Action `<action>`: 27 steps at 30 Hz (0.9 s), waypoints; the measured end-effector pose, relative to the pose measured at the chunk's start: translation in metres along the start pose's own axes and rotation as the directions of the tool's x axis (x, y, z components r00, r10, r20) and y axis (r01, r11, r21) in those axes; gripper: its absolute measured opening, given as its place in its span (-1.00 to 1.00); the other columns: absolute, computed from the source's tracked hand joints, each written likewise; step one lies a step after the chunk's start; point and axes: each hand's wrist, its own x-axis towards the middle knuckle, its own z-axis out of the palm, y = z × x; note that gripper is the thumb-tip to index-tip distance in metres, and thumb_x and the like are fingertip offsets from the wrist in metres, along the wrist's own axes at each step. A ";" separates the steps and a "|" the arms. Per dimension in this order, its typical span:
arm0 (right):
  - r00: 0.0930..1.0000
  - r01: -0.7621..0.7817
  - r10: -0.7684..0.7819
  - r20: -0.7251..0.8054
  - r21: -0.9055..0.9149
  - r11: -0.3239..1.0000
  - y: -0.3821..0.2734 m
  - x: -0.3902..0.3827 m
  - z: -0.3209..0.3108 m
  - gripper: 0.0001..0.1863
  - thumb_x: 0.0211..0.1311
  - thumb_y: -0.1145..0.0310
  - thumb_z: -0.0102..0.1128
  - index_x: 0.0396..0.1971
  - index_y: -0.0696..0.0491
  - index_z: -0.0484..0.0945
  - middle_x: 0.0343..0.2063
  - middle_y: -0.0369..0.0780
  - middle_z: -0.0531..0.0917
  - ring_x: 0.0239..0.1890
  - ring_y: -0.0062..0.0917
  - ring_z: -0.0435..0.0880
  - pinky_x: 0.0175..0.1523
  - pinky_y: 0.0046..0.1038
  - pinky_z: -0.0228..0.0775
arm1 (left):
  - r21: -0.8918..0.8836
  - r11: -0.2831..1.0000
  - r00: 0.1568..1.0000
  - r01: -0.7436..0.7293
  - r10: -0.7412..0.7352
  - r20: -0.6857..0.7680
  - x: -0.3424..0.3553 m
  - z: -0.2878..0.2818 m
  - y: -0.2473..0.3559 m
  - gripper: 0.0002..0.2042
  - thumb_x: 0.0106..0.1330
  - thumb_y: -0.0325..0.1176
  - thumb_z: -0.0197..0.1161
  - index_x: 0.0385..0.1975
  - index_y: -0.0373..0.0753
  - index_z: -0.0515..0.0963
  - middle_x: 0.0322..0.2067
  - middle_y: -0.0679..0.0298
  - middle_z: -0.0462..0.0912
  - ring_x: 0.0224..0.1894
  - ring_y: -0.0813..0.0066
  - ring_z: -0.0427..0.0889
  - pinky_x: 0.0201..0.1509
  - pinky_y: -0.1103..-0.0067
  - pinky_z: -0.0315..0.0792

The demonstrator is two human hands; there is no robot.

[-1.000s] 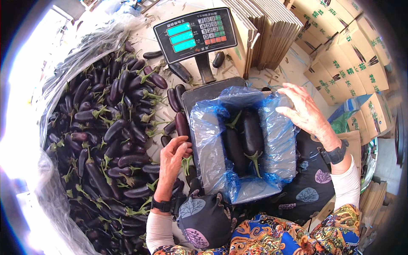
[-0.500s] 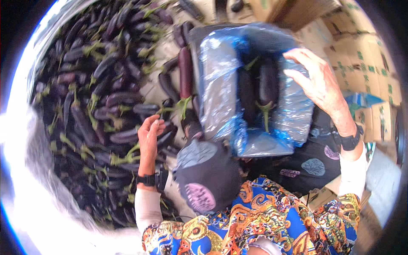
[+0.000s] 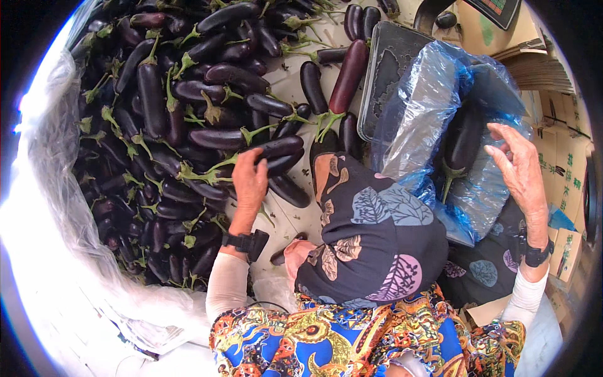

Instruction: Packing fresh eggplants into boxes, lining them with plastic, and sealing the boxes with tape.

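Observation:
My left hand [image 3: 250, 179] is over the left pile of dark purple eggplants [image 3: 152, 100], fingers bent and apart at one eggplant [image 3: 279, 146]; whether they touch it is unclear. My right hand [image 3: 516, 171], fingers apart and curved, is at the right side of a box lined with crinkled blue plastic [image 3: 416, 122], gripping nothing that I can see. Inside the box lies a large eggplant [image 3: 461, 135], with its green stem toward me. The box sits on a dark scale platform [image 3: 382, 78].
Loose eggplants [image 3: 345, 81] lie on the pale floor between pile and scale. Clear plastic sheeting [image 3: 69, 188] borders the pile. The scale display [image 3: 499, 9] is at the top right. Folded cardboard [image 3: 534, 69] and printed cartons [image 3: 565, 182] stand at the right. My patterned-clothed knee [image 3: 377, 239] is below the box.
The view has swung toward the pile, shifting the box right and upper scale parts partly out of frame. My left hand has moved from the scale's edge onto the pile's eggplants.

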 end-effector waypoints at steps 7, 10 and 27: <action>0.994 0.088 -0.084 0.066 -0.048 0.995 0.002 0.005 0.002 -0.62 0.09 0.45 0.24 -0.05 0.17 0.50 -0.22 -0.11 0.62 -0.42 -0.44 0.56 -0.22 -0.45 0.45 | 0.526 0.735 0.896 -0.428 0.267 0.354 0.023 0.027 0.010 -0.44 -0.06 -0.45 0.33 0.05 -0.22 0.40 -0.01 0.13 0.45 0.06 0.18 0.37 -0.01 0.29 0.28; 0.993 0.103 -0.100 0.066 -0.049 0.993 0.006 0.003 0.005 -0.62 0.09 0.45 0.25 -0.06 0.18 0.50 -0.22 -0.10 0.61 -0.42 -0.41 0.58 -0.22 -0.43 0.45 | 0.584 0.668 0.874 -0.462 0.232 0.426 0.036 0.038 0.003 -0.49 -0.05 -0.47 0.28 0.02 -0.22 0.41 -0.16 0.18 0.51 -0.06 0.21 0.43 -0.07 0.31 0.29; 0.999 0.027 -0.029 0.014 0.124 0.992 -0.009 0.005 -0.011 -0.66 0.11 0.40 0.22 -0.11 0.22 0.53 -0.22 -0.11 0.64 -0.38 -0.47 0.63 -0.23 -0.47 0.46 | -0.720 0.694 0.987 0.018 0.103 0.123 0.136 -0.078 0.130 -0.64 0.35 -0.35 0.12 0.07 -0.39 0.37 -0.08 0.11 0.58 -0.12 0.44 0.57 -0.01 0.52 0.45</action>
